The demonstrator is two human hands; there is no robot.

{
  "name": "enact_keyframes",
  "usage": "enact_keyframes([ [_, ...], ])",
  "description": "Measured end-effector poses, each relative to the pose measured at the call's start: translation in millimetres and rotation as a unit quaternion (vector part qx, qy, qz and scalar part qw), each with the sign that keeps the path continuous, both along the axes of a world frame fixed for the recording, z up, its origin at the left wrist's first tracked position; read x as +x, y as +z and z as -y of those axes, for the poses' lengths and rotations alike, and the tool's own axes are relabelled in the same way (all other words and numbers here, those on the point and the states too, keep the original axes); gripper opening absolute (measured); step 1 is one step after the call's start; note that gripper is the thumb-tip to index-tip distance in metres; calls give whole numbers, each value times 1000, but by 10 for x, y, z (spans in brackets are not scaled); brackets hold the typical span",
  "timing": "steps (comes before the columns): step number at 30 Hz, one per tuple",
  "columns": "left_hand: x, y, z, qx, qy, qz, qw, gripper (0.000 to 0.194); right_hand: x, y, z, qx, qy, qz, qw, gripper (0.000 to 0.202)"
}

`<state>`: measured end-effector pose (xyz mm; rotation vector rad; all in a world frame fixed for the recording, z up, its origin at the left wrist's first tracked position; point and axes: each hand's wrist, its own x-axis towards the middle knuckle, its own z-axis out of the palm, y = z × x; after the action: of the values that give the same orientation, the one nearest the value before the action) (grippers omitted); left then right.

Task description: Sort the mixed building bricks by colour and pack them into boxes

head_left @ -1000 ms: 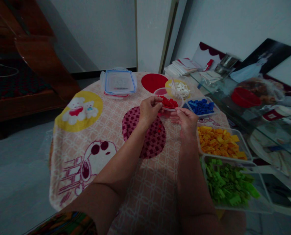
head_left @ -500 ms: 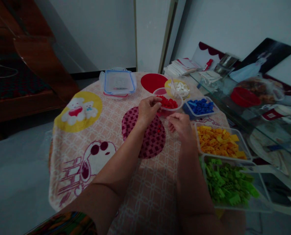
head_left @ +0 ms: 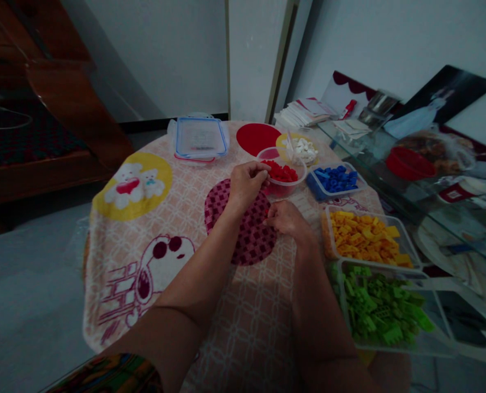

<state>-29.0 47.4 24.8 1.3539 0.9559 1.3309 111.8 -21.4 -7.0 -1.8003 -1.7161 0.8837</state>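
My left hand [head_left: 249, 183] is at the left rim of a round clear bowl [head_left: 286, 188] of red bricks [head_left: 282, 172], its thumb and fingertips pinched near the rim; what they hold, if anything, is too small to tell. Nearer to me, my right hand [head_left: 284, 218] reaches over the edge of the dark pink circle [head_left: 253, 243] on the cloth. Its fingertips are closed by a small red piece [head_left: 267, 213]. Blue bricks [head_left: 336, 179], yellow bricks [head_left: 363, 237] and green bricks [head_left: 382, 305] fill open clear boxes on the right.
White pieces [head_left: 304, 150] lie in a container behind the red ones. Lidded boxes [head_left: 201, 137] with blue and red rims stand at the far left of the cloth. On the right, a glass shelf holds a red bowl [head_left: 410, 162], papers and metal tins.
My right hand has moved left and toward me, from beside the bowl to the small red piece on the pink circle. My left hand has barely moved.
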Motion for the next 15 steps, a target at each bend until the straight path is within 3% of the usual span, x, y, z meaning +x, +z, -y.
enact_keyframes([
  [3, -8, 1, -11, 1, 0, -3, 1000, 10, -19, 42, 0, -3, -8, 91, 996, 21],
  [7, -11, 6, -23, -5, -4, -4, 1000, 10, -29, 55, 10, 25, 1, 128, 991, 17],
  [15, -47, 12, -46, -3, 3, -13, 1000, 10, -22, 163, 20, 17, 0, 30, 999, 18],
])
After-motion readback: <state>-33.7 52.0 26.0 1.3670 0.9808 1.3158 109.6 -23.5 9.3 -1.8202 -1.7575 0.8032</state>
